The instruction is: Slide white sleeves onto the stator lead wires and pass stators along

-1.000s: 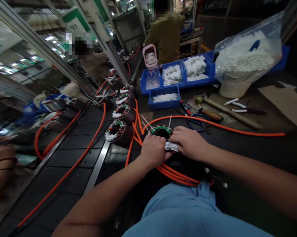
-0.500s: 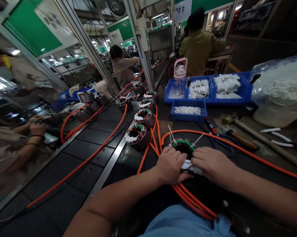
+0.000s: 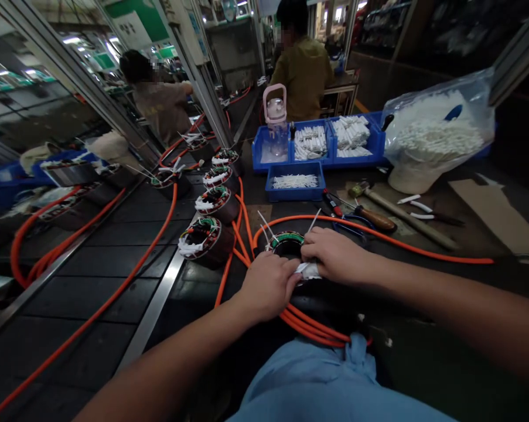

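Observation:
In front of me stands a motor stator (image 3: 286, 237), a ring with a green inner edge and a dark bore. Two thin white cable ties (image 3: 314, 220) stick up from its far rim. A bundle of white insulating sleeving (image 3: 309, 270) lies along the near rim. My left hand (image 3: 268, 283) is closed at the left of this bundle, its thumb pressing the end and its other fingertips hidden in the bore. From the right, my right hand (image 3: 334, 253) grips the same sleeving with curled fingers. Both hands partly cover the stator.
Several finished-looking stators (image 3: 208, 239) stand in a row on the left with orange cables (image 3: 317, 328). Blue bins (image 3: 258, 153) of white sleeves, a pink-handled bottle (image 3: 275, 120) and a plastic bag (image 3: 440, 126) stand behind. Pliers, a screwdriver (image 3: 378, 220) and a hammer lie right. Two co-workers sit beyond.
My view has swung to the right, so the bench appears shifted left. Both hands stay at the near rim; the white sleeving looks flatter and more covered between them.

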Demonstrator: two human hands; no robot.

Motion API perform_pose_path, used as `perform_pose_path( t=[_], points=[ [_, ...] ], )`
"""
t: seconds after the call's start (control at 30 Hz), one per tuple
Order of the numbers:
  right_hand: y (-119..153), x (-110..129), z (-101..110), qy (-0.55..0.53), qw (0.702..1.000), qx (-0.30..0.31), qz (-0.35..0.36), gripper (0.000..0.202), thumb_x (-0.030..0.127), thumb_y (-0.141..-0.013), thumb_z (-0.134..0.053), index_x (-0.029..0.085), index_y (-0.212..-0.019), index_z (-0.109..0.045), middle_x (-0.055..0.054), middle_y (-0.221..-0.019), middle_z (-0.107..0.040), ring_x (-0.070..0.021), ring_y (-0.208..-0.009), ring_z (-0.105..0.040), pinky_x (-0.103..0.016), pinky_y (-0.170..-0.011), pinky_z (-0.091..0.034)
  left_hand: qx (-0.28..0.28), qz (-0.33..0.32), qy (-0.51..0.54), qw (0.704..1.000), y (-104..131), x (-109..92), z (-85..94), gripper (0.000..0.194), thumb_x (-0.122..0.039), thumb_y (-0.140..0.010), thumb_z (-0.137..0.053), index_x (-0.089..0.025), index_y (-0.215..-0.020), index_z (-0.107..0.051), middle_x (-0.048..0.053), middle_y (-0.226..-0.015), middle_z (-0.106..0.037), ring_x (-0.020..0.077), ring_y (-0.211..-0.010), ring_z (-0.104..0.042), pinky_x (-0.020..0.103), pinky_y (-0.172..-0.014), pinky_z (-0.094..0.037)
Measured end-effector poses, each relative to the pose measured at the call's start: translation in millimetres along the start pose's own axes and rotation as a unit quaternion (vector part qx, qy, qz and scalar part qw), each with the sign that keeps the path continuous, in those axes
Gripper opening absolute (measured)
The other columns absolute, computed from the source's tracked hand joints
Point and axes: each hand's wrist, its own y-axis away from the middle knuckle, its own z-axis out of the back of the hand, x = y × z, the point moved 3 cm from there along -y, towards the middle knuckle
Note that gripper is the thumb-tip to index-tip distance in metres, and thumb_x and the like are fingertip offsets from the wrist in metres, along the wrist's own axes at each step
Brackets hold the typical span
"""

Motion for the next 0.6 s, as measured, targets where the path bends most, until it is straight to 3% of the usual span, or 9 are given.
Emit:
perform_pose_path(
  t=[0.17,0.27,0.33,0.4,0.47,0.5,0.53,0.6],
  points=[
    [0,0,-2,-0.037,0.999,0.0,0.033,0.009,0.024,-0.081,-0.056,0.017,-0.077,-0.061,-0.004,-0.078,-0.054,-0.0175,-0.083,-0.042,-0.028,-0.072,-0.033,0.007,-0.004,-0.021,1.0,-2,-3,2.1,0.019,-0.027,-0.088,-0.043,-0.02,-0.095,-0.059,0.004,-0.078,-0.063,0.0201,-0.075,-0.057,0.034,-0.073,-0.04],
    [3,0,-9,-0.058,0.996,-0.04,0.049,0.01,0.024,-0.081,-0.056,0.016,-0.077,-0.061,-0.005,-0.079,-0.054,-0.0178,-0.084,-0.043,-0.029,-0.075,-0.036,0.001,0.003,-0.023,1.0,-2,-4,4.7,0.019,-0.027,-0.088,-0.042,-0.02,-0.092,-0.059,0.004,-0.078,-0.064,0.0206,-0.076,-0.057,0.034,-0.073,-0.039],
    [9,-9,-11,-0.1,0.989,-0.067,0.081,0.011,0.024,-0.082,-0.056,0.016,-0.081,-0.063,-0.005,-0.082,-0.056,-0.0178,-0.087,-0.045,-0.029,-0.078,-0.038,0.009,0.009,-0.024,1.0,-4,-5,7.3,0.019,-0.027,-0.088,-0.042,-0.021,-0.088,-0.06,0.003,-0.075,-0.064,0.0202,-0.074,-0.058,0.033,-0.069,-0.039],
    [18,-34,-6,-0.158,0.978,-0.095,0.098,0.014,0.026,-0.083,-0.055,0.017,-0.089,-0.063,-0.006,-0.088,-0.058,-0.0173,-0.09,-0.049,-0.029,-0.081,-0.039,0.025,0.012,-0.02,0.999,-6,-6,9.6,0.02,-0.026,-0.088,-0.041,-0.023,-0.087,-0.06,0.002,-0.073,-0.064,0.0193,-0.072,-0.058,0.031,-0.067,-0.038],
    [34,-81,12,-0.171,0.967,-0.187,0.017,0.019,0.025,-0.083,-0.053,0.016,-0.097,-0.062,-0.007,-0.095,-0.059,-0.0169,-0.091,-0.052,-0.03,-0.081,-0.041,0.037,0.016,-0.019,0.999,-9,-6,11.0,0.02,-0.026,-0.088,-0.041,-0.024,-0.091,-0.06,0.001,-0.073,-0.064,0.0194,-0.072,-0.058,0.031,-0.067,-0.039],
    [45,-111,26,-0.143,0.951,-0.264,-0.071,0.021,0.024,-0.084,-0.05,0.015,-0.1,-0.06,-0.008,-0.097,-0.059,-0.0173,-0.09,-0.053,-0.03,-0.08,-0.041,0.04,0.017,-0.021,0.999,-10,-6,11.3,0.02,-0.026,-0.088,-0.041,-0.025,-0.094,-0.06,0.001,-0.074,-0.064,0.0198,-0.073,-0.059,0.032,-0.068,-0.039],
    [60,-143,41,-0.087,0.915,-0.348,-0.184,0.023,0.021,-0.083,-0.048,0.014,-0.103,-0.059,-0.009,-0.099,-0.059,-0.0177,-0.09,-0.053,-0.03,-0.078,-0.041,0.041,0.019,-0.023,0.999,-11,-6,11.3,0.021,-0.026,-0.088,-0.041,-0.025,-0.097,-0.06,0.001,-0.075,-0.065,0.0203,-0.074,-0.059,0.032,-0.069,-0.04],
    [89,-198,68,0.065,0.829,-0.41,-0.374,0.033,0.017,-0.081,-0.047,0.012,-0.113,-0.054,-0.012,-0.105,-0.056,-0.019,-0.091,-0.052,-0.029,-0.073,-0.038,0.044,0.025,-0.029,0.998,-11,-7,10.7,0.023,-0.025,-0.088,-0.041,-0.024,-0.1,-0.059,0.002,-0.077,-0.065,0.0212,-0.075,-0.059,0.034,-0.07,-0.04]
  ],
)
